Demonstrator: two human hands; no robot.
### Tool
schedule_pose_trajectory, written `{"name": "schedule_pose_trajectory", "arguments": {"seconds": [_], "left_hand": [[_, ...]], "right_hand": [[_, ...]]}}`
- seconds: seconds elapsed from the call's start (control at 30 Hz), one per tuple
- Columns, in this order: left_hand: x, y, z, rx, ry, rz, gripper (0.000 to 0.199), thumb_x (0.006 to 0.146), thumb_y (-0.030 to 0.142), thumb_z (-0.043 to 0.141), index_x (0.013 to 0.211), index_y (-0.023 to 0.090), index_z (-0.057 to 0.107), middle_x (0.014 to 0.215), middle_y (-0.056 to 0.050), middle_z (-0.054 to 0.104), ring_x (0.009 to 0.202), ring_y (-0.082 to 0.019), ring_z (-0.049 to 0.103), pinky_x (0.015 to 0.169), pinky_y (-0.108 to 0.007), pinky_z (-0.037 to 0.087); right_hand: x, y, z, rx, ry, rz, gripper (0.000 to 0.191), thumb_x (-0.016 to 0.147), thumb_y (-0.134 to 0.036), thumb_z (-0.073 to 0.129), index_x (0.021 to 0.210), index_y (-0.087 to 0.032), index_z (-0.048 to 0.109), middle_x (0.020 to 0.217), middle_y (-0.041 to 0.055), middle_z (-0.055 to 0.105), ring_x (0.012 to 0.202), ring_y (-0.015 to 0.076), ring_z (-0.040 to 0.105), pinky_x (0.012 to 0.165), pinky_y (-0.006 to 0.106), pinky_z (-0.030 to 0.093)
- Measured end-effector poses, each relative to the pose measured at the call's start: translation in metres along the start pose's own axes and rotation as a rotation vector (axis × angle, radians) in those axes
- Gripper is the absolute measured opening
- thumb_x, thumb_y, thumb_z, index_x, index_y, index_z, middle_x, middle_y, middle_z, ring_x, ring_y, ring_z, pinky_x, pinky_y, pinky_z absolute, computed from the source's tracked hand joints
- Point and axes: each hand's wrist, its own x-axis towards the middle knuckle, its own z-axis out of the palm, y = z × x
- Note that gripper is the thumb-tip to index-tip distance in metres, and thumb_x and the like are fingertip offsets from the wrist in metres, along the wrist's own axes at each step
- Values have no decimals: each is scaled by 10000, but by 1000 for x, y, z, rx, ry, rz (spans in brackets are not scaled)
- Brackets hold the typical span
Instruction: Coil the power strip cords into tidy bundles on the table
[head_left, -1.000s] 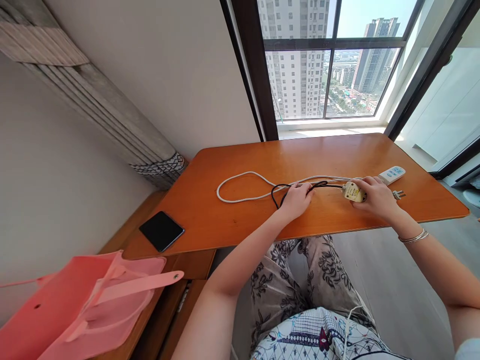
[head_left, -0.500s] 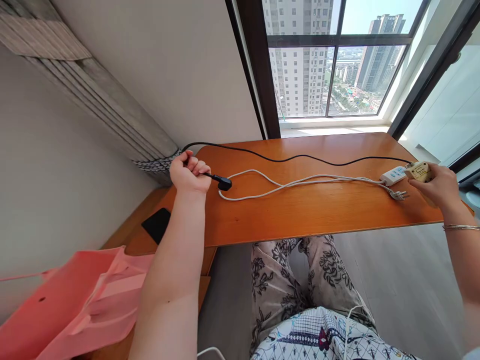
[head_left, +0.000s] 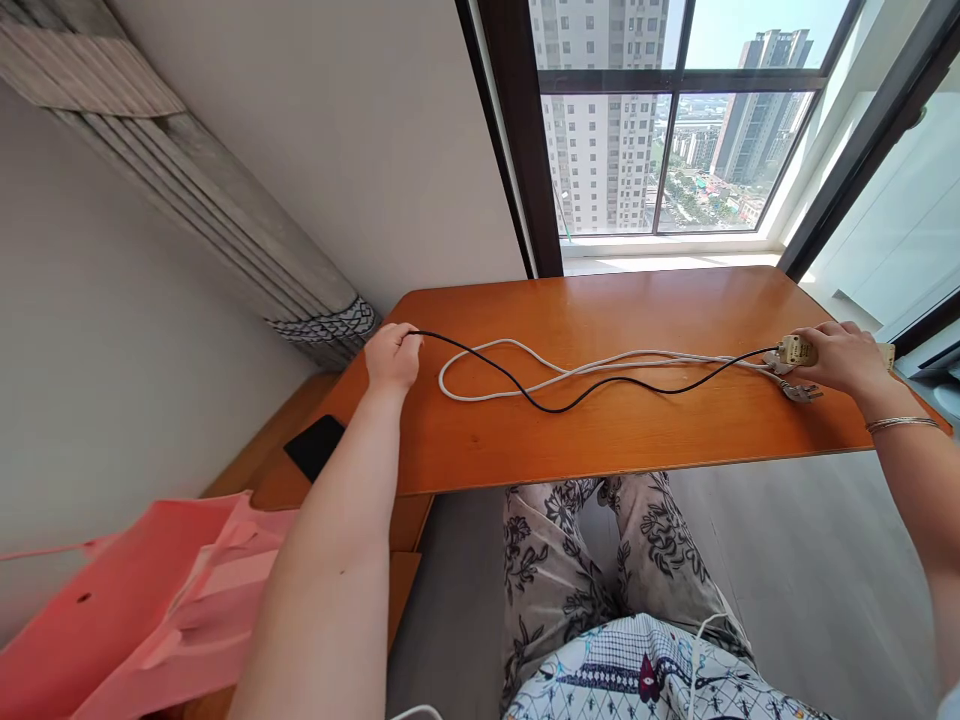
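Observation:
A black cable [head_left: 566,408] runs in a slack curve across the wooden desk [head_left: 525,450]. Its left end is pinched in my left hand [head_left: 394,355], at the desk's left side; the black plug on that end is hidden. My right hand [head_left: 844,355] grips a cream-coloured power strip [head_left: 797,350] at the cable's other end, over the right part of the desk. Under the black cable lies a white extension cord [head_left: 480,397], laid out in a long loop. Its plug [head_left: 801,393] rests just below my right hand, and its socket block is mostly covered.
A pink bag [head_left: 150,600] sits at the lower left, near a black flat object [head_left: 315,445]. Behind the desk are a window [head_left: 675,150] and a tied grey curtain [head_left: 247,220]. My legs in patterned trousers [head_left: 592,560] are below the desk's front edge.
My left hand has come down and slightly right, and the black plug no longer shows. The black cable now sags lower, across the white cord. My right hand has shifted slightly left, covering the white socket block.

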Motion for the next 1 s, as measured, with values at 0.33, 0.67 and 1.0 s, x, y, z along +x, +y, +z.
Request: {"name": "schedule_pose_trajectory", "arguments": {"seconds": [0.33,0.67,1.0], "left_hand": [[-3,-16,45,334,-235,127,326,894,245,406,956,177,719,1089,-149,655,1152,-323,563,1019,-465,419],[-37,44,77,192,-419,515,707,941,487,445,1578,187,392,1655,-153,392,1538,-311,322,1281,-548,138],[-63,98,104,230,-824,727,638,868,529,661,1387,163,609,1430,-194,620,1353,-321,568,1201,-492,353]], "right_hand": [[15,-2,10,-56,-144,106,528,768,-368,646,1232,-117,658,1226,274,658,1116,371,562,802,445,379],[5,-51,12,169,-69,-216,976,774,-553,665,1593,-154,317,1658,271,290,1543,454,244,1168,675,247],[15,-198,9,175,-199,-439,787,878,-338,588,1597,-127,348,1662,230,341,1502,403,386,1226,626,263]]}}
